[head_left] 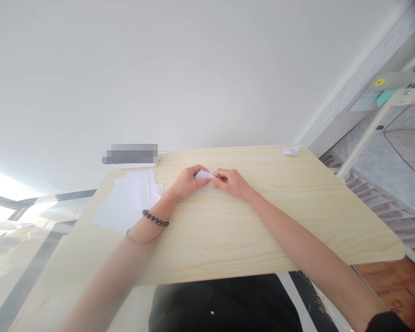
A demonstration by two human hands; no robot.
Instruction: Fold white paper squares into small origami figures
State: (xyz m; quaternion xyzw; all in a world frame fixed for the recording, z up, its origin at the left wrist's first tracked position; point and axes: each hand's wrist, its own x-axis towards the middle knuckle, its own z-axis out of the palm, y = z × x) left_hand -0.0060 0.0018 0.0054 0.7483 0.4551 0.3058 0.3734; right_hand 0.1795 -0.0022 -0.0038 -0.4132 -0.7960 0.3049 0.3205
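Observation:
A small folded piece of white paper (203, 175) is held between my two hands above the middle of the table. My left hand (189, 181) grips its left part, thumb along the near side and fingers curled behind. At its right end, my right hand (230, 181) pinches the paper between thumb and fingertips. Part of the paper is hidden by the fingers. Left of my left hand lies a spread of white paper sheets (127, 196) with torn edges, partly overlapping. At the far right corner sits a folded white paper shape (291, 150) with pointed ends.
The light wood table (207, 249) stands against a white wall (207, 74). A blurred-out dark and white object (133, 157) with a white cable is at the back left. Beyond the right edge are a pale metal frame (366, 133) and grey bedding (408, 152).

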